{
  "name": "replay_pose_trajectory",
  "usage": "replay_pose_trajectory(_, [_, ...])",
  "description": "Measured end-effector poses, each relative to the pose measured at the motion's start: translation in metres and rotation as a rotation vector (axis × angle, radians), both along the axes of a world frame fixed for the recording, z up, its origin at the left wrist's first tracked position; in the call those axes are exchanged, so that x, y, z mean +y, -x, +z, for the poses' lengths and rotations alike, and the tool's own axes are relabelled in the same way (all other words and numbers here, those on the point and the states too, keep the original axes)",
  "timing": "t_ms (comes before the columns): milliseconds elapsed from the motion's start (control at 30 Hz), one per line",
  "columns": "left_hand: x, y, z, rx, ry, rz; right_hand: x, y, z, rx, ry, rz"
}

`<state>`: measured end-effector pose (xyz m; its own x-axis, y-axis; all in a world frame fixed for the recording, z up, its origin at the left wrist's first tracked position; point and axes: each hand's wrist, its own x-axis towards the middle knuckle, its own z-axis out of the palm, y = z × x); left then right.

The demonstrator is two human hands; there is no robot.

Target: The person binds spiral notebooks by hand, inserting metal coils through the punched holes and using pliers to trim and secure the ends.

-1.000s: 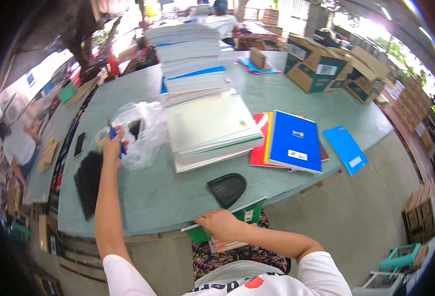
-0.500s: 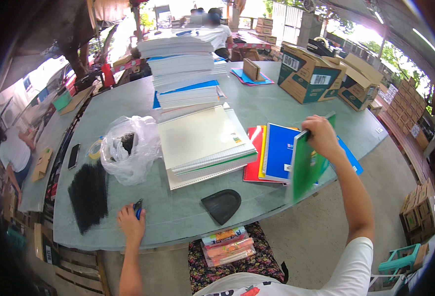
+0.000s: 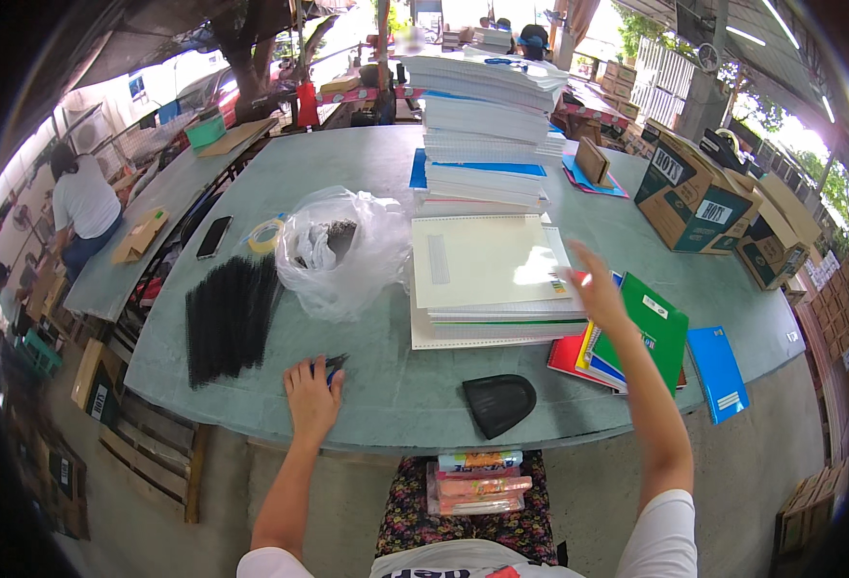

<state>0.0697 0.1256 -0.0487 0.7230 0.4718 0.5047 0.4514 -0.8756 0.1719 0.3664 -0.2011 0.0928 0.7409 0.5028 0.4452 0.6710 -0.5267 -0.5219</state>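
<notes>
Near the table's front edge my left hand (image 3: pixel 313 397) is closed around a small blue-and-black hand tool (image 3: pixel 336 366), perhaps cutters or pliers. My right hand (image 3: pixel 596 289), slightly blurred, holds nothing and has its fingers apart at the right edge of a stack of hole-punched sheets (image 3: pixel 487 260) with a cream cover on top. Just right of that hand a green spiral notebook (image 3: pixel 657 323) lies slanted over red, yellow and blue notebooks. A separate blue notebook (image 3: pixel 719 374) rests at the table's right edge. Many black binding coils (image 3: pixel 227 323) lie side by side at left.
A crumpled clear plastic bag (image 3: pixel 338 252), a tape roll (image 3: pixel 266 235) and a phone (image 3: pixel 214 237) lie left of the stack. A tall paper pile (image 3: pixel 487 135) stands behind it. A black rounded block (image 3: pixel 499 405) sits in front. Cartons (image 3: pixel 699 197) stand at back right.
My right hand has put the green notebook down on the other notebooks, let go, and moved left to the sheet stack. The left hand still holds the tool. The view has swung left.
</notes>
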Motion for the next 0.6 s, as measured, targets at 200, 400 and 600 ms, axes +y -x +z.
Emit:
replay_pose_trajectory(200, [0.003,-0.001,-0.001,-0.065,0.036,-0.066,0.135,0.074,-0.006,-0.644,0.576,0.529])
replay_pose_trajectory(400, [0.003,0.005,-0.005,-0.124,0.133,-0.059,0.117,0.074,-0.025,-0.418,0.714,0.405])
replay_pose_trajectory(600, [0.0,0.006,0.001,-0.176,0.087,-0.02,0.107,0.06,-0.001,-0.262,0.533,0.571])
